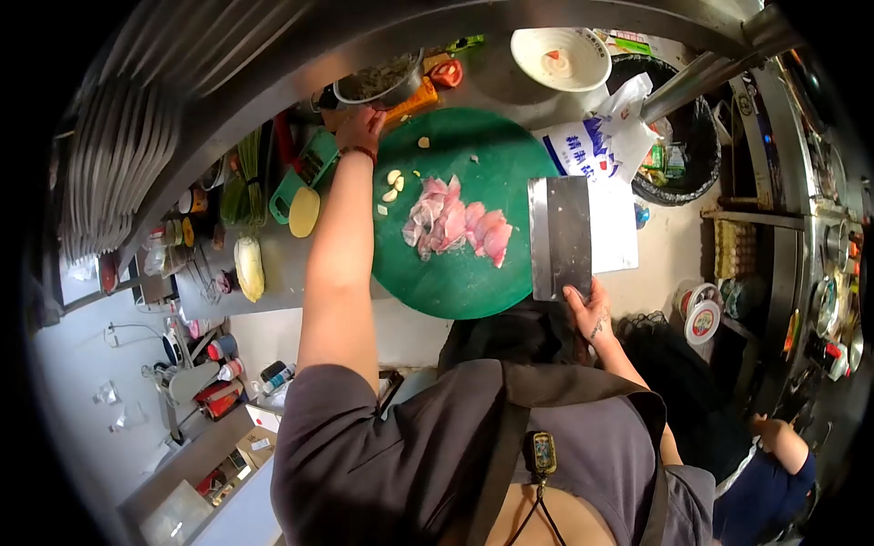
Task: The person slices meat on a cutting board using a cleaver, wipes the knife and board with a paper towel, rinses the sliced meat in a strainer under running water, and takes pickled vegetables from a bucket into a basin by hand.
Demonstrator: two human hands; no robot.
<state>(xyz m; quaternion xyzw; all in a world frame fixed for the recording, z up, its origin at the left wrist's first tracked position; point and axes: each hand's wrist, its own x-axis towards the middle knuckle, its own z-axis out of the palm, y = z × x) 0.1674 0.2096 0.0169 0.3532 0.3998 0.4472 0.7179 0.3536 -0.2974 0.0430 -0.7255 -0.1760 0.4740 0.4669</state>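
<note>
My right hand [590, 309] grips a wide-bladed cleaver [561, 238], its blade beyond the right edge of a round green cutting board [455, 296]. Sliced raw pale-pink meat [455, 220] lies mid-board, apart from the blade. Several peeled garlic cloves [393, 185] sit left of the meat. My left hand [361, 132] reaches past the board's upper left edge, near an orange object [414, 100] and a metal bowl of dark food [378, 84]. Its fingers are too small and partly hidden to tell whether they hold anything.
A green grater [316, 159], a cut potato-like piece [304, 213] and a cabbage [248, 268] lie left. A white bowl [560, 59], printed plastic bag [592, 150] and black-lined bin [678, 182] stand right. Overhead runs a metal rack [382, 41]. Another person's arm [783, 444] shows lower right.
</note>
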